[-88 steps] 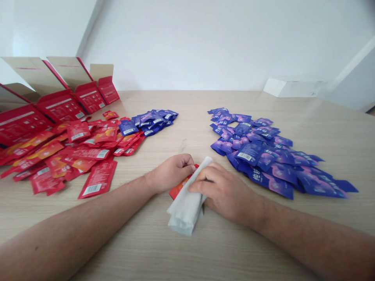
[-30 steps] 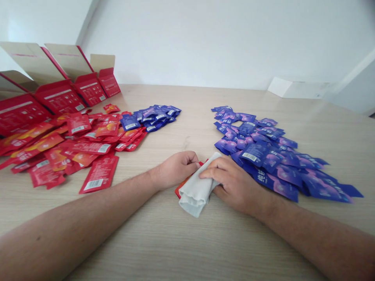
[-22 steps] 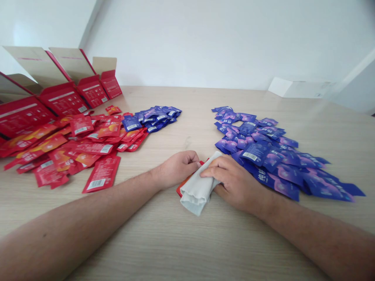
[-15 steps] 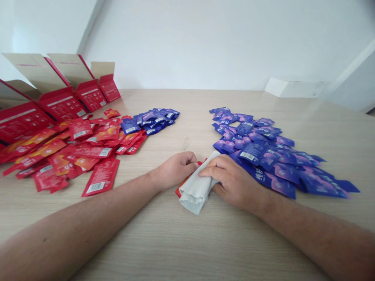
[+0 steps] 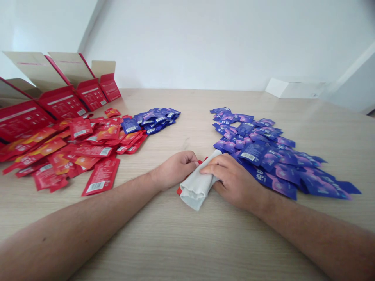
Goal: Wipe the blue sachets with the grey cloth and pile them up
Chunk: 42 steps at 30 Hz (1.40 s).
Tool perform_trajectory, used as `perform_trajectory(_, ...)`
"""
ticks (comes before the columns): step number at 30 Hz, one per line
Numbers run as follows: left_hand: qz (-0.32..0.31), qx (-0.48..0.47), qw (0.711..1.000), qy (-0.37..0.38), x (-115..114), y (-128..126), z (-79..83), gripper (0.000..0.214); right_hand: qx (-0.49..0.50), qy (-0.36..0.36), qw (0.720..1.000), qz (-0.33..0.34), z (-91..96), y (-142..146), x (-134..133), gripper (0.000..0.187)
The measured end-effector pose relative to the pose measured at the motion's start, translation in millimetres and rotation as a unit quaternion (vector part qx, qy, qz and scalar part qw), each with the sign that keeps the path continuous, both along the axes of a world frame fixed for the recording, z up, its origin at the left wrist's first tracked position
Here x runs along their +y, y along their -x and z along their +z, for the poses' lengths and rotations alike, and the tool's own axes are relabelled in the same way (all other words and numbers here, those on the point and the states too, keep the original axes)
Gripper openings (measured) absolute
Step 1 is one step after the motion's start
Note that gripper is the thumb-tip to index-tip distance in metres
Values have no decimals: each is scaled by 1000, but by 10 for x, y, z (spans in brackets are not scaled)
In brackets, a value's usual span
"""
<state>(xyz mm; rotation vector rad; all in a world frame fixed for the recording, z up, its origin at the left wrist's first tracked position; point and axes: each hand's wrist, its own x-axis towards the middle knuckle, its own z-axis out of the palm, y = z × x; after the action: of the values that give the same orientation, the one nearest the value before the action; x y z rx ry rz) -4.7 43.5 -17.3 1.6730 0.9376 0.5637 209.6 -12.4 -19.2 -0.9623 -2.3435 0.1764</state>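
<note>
In front of me, at the middle of the table, my right hand (image 5: 234,181) grips a folded white cloth (image 5: 197,185) with a ribbed, tube-like lower edge. Beneath it, slivers of a red packet (image 5: 179,191) stick out on the left side and near the top. My left hand (image 5: 177,169) is closed, thumb and fingers pinched at the packet's upper end, right beside the cloth. Most of the packet is hidden by the cloth and hands.
Red and orange packets (image 5: 96,183) lie heaped on the left, with a small pile of blue packets (image 5: 155,119) behind. A larger spread of blue-purple packets (image 5: 263,156) covers the right. Open red boxes (image 5: 61,103) line the back left; a white box (image 5: 293,89) stands back right.
The cloth has shifted very slightly up and right with my right hand, and less of the red packet shows at its left. Both hands keep their hold.
</note>
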Motion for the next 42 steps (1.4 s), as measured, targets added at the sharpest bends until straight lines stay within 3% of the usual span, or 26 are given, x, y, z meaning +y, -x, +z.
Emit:
perform_trajectory(5, 6, 7, 1000, 5, 15, 9, -10, 25, -12, -1, 1000, -16, 24, 108, -74, 37)
perform_trajectory(10, -10, 11, 999, -31, 27, 3, -7, 20, -35, -19, 997, 60, 58, 155, -151, 28)
perform_trajectory(16, 5, 13, 1000, -4, 21, -16, -26, 23, -7, -26, 1000, -15, 11, 53, -55, 39)
perform_trajectory(22, 4, 22, 999, -35, 15, -22, -12, 19, -41, -21, 996, 71, 50, 133, -138, 29)
perform_trajectory(27, 12, 19, 1000, -10, 1, -25, -17, 21, -7, -17, 1000, -14, 23, 57, -68, 37)
perform_trajectory(33, 5, 27, 998, -52, 17, -23, -19, 18, -35, -14, 997, 70, 30, 137, -144, 32)
perform_trajectory(39, 22, 9, 1000, 8, 1, -41, -5, 20, 3, -6, 1000, -27, 0, 58, -51, 39)
perform_trajectory(42, 15, 12, 1000, -6, 5, -45, 6, 19, -13, -4, 1000, 13, 16, 99, -95, 35)
